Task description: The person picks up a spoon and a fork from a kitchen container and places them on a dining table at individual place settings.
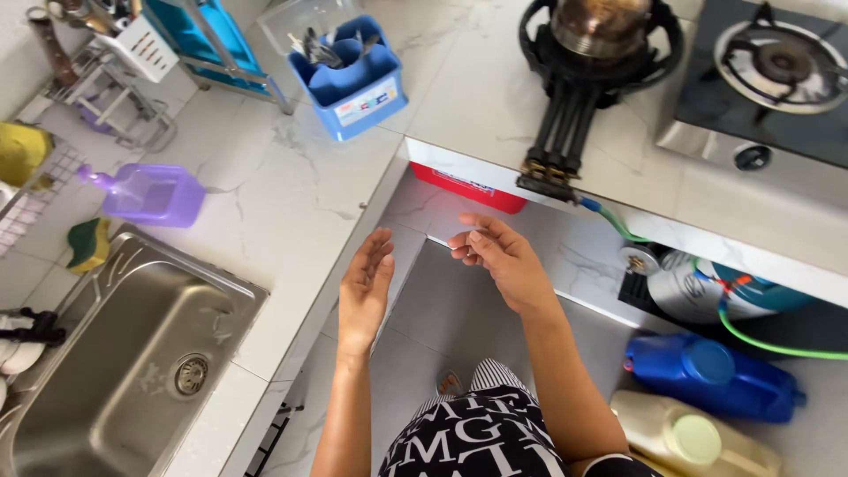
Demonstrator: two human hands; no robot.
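Your left hand and right hand hang open and empty over the floor, just beside the counter edge; nothing is picked up yet, the steel sink untouched.

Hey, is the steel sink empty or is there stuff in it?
Empty, as far as shown: the steel sink has a bare basin and an uncovered drain; its near end is out of frame.

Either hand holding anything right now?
No. The left hand and the right hand are both empty with fingers loosely open, raised in front of the counter edge and touching nothing.
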